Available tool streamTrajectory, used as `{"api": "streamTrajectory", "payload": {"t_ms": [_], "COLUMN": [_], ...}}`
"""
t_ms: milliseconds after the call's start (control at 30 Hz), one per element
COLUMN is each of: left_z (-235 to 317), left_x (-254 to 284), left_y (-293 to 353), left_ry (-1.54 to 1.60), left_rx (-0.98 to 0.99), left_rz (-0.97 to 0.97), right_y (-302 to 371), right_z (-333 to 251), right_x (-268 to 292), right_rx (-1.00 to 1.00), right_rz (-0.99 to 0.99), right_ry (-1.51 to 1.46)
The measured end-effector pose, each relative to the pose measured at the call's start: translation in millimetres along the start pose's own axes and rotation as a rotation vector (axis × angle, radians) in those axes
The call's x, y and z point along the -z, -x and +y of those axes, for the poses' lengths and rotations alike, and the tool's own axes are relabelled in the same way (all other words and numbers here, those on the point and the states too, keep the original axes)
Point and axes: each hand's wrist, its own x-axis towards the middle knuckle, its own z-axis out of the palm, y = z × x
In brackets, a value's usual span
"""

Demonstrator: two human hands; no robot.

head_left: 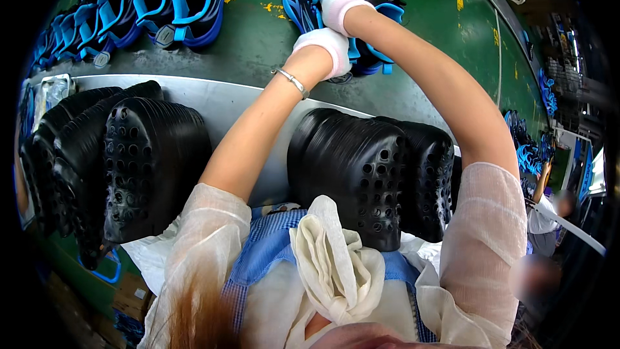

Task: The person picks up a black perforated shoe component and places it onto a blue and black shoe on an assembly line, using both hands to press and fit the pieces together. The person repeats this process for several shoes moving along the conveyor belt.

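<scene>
From where I stand, the green work surface (pixel 426 0) lies open to the left and right of the grip, broken only by yellow marks. Further left of the grip, 1 row of black-and-blue shoes (pixel 197 3) bounds that open room. On the body side of the grip runs the edge of a grey metal ledge (pixel 226 100), bearing black stacks of nested pieces: some (pixel 145 161) to the left of the left forearm, others (pixel 361 168) between the 2 forearms, leaving a bare stretch of metal just beside the left one.

Both arms reach forward over the ledge. The left hand (pixel 323 50), below a silvery bracelet (pixel 292 83), sits nearer the body; the right hand (pixel 341 10) is just beyond it, its arm bent at the elbow and sweeping in from the right. Both wear white gloves with pink at the cuffs.

The black-and-blue footwear (pixel 302 0) is right at the 2 hands, showing on either side of them. The fingers are hidden, so I can't tell how far either grip is open or what it has hold of.
</scene>
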Motion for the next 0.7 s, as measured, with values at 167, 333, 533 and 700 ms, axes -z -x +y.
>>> {"api": "streamTrajectory", "payload": {"t_ms": [167,333,533,700], "left_z": [-3,-2,-26,-48], "left_x": [0,-2,-6,3], "left_y": [10,15,21,33], "left_ry": [0.028,-0.018,0.193,-0.038], "left_rx": [0.051,0.017,-0.015,-0.065], "left_rz": [0.016,0.095,0.189,0.428], "right_y": [23,99,245,393], "right_z": [-3,29,94,161], "right_x": [14,25,-7,-80], "right_rx": [0.043,0.142,-0.004,-0.592], "right_rz": [0.022,0.179,0.723,0.951], "right_ry": [-0.115,-0.315,-0.352,-0.529]}}
